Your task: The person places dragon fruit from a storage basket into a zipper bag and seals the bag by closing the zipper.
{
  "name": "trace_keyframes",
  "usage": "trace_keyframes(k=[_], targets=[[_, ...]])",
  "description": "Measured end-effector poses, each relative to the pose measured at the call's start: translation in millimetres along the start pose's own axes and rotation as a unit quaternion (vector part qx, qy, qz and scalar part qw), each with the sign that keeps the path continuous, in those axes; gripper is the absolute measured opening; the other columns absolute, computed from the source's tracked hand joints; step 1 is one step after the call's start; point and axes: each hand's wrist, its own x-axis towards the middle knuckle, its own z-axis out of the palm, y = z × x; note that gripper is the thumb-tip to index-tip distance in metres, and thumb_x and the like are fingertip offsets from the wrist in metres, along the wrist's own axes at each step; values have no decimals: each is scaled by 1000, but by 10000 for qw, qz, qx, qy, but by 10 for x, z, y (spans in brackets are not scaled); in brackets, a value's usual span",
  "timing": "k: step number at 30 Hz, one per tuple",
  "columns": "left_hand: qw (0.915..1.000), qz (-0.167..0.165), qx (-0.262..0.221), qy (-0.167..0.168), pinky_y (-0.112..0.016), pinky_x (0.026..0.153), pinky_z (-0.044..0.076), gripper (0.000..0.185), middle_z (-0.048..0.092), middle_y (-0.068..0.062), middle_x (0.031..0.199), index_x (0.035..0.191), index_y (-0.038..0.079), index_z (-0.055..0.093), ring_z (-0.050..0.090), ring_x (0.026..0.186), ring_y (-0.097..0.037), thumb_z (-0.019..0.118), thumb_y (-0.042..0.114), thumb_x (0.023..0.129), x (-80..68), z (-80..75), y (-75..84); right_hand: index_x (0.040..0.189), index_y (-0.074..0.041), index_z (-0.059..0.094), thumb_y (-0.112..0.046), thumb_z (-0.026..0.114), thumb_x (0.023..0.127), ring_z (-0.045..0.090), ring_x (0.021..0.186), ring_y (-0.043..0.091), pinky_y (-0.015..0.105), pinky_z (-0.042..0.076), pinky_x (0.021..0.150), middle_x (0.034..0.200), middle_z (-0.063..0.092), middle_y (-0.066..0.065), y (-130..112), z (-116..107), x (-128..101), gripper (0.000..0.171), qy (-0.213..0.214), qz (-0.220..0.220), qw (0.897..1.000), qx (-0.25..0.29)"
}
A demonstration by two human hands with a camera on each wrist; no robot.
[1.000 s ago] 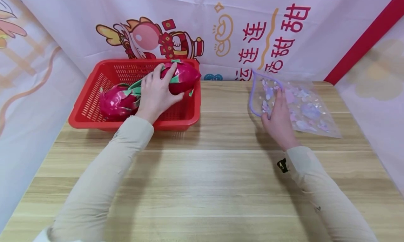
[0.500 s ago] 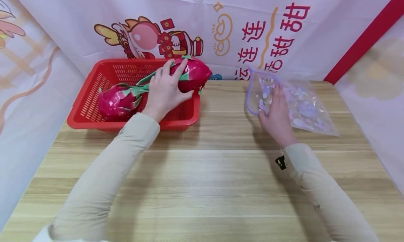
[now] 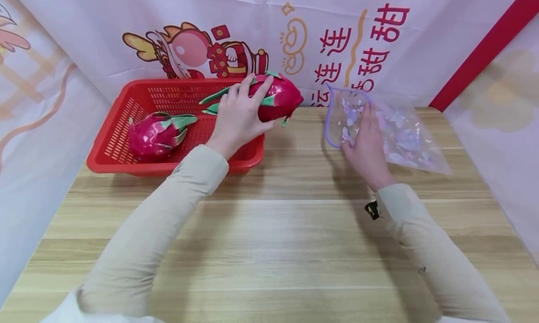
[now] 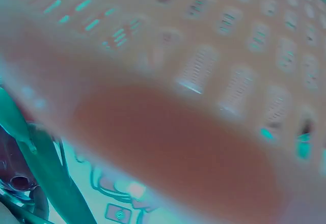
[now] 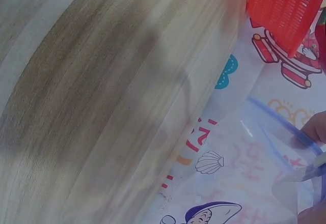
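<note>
My left hand [image 3: 240, 112] grips a glossy magenta dragon fruit [image 3: 283, 98] with green leaf tips, held over the right end of the red basket [image 3: 126, 167]. Inside the basket, toward its left end, lies a second dragon fruit [image 3: 150, 138]. In the left wrist view the held fruit's green leaves [image 4: 53, 175] show at lower left; the blurred basket wall fills most of that view. My right hand [image 3: 368, 147] pinches a clear printed plastic bag [image 3: 408, 143] near its purple-edged mouth, which stands parted and faces left. The right wrist view shows fingers [image 5: 315, 127] at that purple edge.
A wooden table [image 3: 269, 248] lies beneath, with the basket at its back left. Behind it hangs a printed white cloth [image 3: 236, 14] with cartoon figures and red characters. Light patterned cloths border both sides, and a red stripe [image 3: 484, 47] runs down the right back corner.
My left hand has carried the dragon fruit rightward and up from the basket to past its right rim, separating it from the other fruit. The bag has shifted slightly left and up.
</note>
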Motion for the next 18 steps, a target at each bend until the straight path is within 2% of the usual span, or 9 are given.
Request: trace_keyframes(k=[7,15,18], targets=[[9997,253,64,-35,-50,97,50,84,37,-16,147,149,25,31,48,124,-37,70,51,79,50,60,147,152,-8,-12,-6,61,82,6,148,41,54,11,120,161,-11,14,-7,26,-17,102,-208,47,9995,234],[9990,428,12,-114,-48,96,51,82,41,-15,145,148,27,34,50,122,-36,69,53,78,77,145,311,151,-6,-14,-6,60,82,1,149,37,52,9,121,160,-17,9,-49,74,-61,101,-389,-36,9989,248],[9987,480,-21,-141,-47,96,51,83,41,-14,144,148,27,35,50,122,-34,70,54,77,79,190,367,151,-5,-13,-7,60,83,2,149,37,52,11,120,160,-15,11,-65,87,-67,101,-393,-53,9989,230]])
